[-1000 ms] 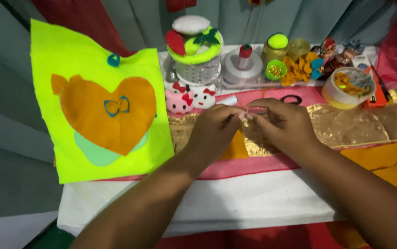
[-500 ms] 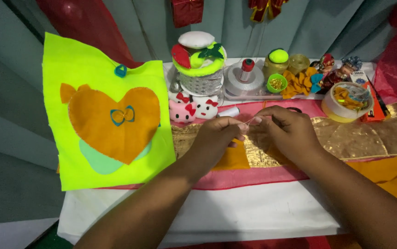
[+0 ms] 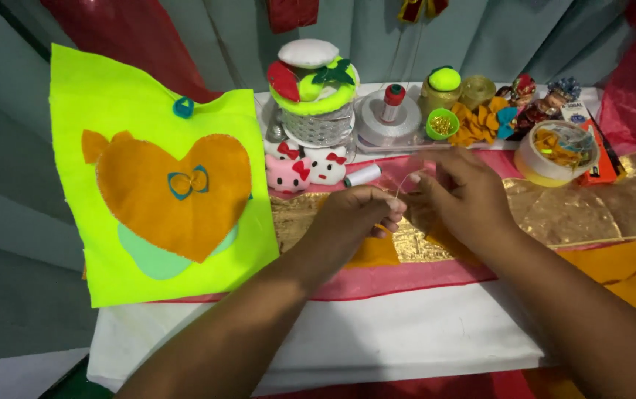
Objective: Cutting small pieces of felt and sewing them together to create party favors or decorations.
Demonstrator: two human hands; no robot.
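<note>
A thin white thread (image 3: 406, 179) runs between the two hands, above the gold foil sheet (image 3: 569, 214) at the middle of the surface (image 3: 377, 340). The left hand (image 3: 355, 222) has its fingers curled and its thumb and fingertips pinched on the lower end of the thread. The right hand (image 3: 462, 196) meets it from the right, fingers bent and closed on the upper part of the thread; the fingertips of both hands are touching or nearly so. Whether a needle is held there cannot be told.

An orange felt piece (image 3: 373, 251) lies directly under the left hand, partly on the foil. More orange felt (image 3: 628, 270) lies at the right edge. A pink fabric band (image 3: 399, 281) crosses the surface in front of the foil, with white cloth below it.

A white thread spool (image 3: 363, 175) lies just beyond the left hand. Beside it stand two small cat figures (image 3: 307, 168), one pink and one white, with red bows. Behind them is a pincushion basket (image 3: 314, 89) with a lime rim and a white top. To its right stands a clear tape roll (image 3: 388, 122), then a small green cup of pins (image 3: 442, 124). A wide tape roll holding small items (image 3: 554, 151) sits near the right hand, further right.

A lime-green felt panel (image 3: 155, 185) with an orange heart (image 3: 174, 192) and a small blue bow hangs at the left, well apart from the hands.
</note>
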